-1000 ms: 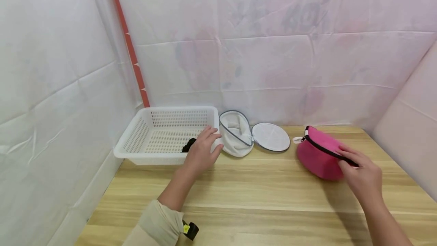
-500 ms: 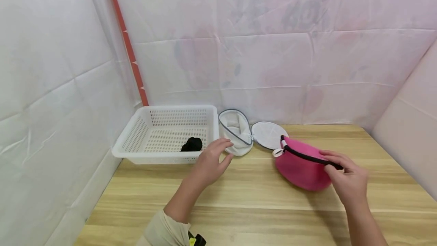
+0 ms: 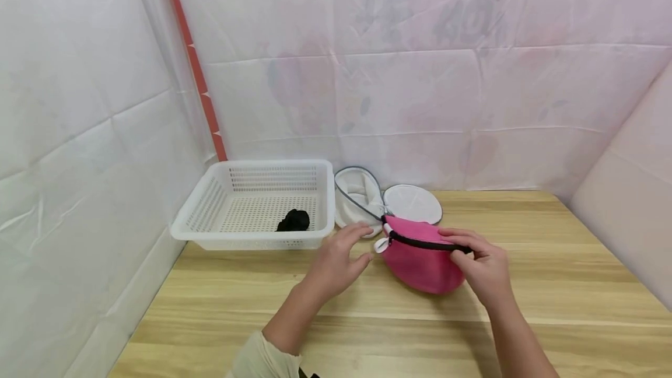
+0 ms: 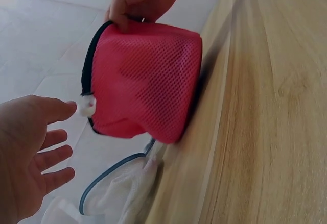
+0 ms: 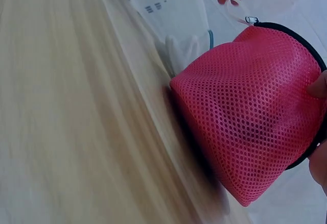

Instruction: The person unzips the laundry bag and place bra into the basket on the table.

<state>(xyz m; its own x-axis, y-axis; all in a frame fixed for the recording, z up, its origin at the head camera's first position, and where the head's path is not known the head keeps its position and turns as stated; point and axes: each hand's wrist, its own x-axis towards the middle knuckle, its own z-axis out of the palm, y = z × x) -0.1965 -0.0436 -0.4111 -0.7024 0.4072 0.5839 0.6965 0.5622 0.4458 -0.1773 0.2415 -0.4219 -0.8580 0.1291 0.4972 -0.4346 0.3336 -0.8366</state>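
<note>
A pink mesh laundry bag point(image 3: 422, 267) with a black zip edge is in front of the person, its zip line uppermost. The right hand point(image 3: 484, 273) pinches the zip edge at its right end. A white loop point(image 3: 382, 245) hangs from the zip pull at the bag's left end. Close to that loop, the left hand point(image 3: 336, 264) has its fingers spread. In the left wrist view its thumb nears the loop; whether they touch I cannot tell. Mesh hides what, if anything, is inside the bag point(image 5: 250, 106). Its base is close to the tabletop.
A white slotted basket point(image 3: 252, 238) stands at the back left, with a black bundle point(image 3: 294, 221) inside. Right of it sits a white mesh bag point(image 3: 353, 198), its round lid point(image 3: 413, 203) folded open on the wooden table point(image 3: 530, 232). Covered walls bound the back and sides.
The right hand has carried the pink bag leftward, in front of the white mesh bag. The left hand has left the basket edge and come right, towards the pink bag.
</note>
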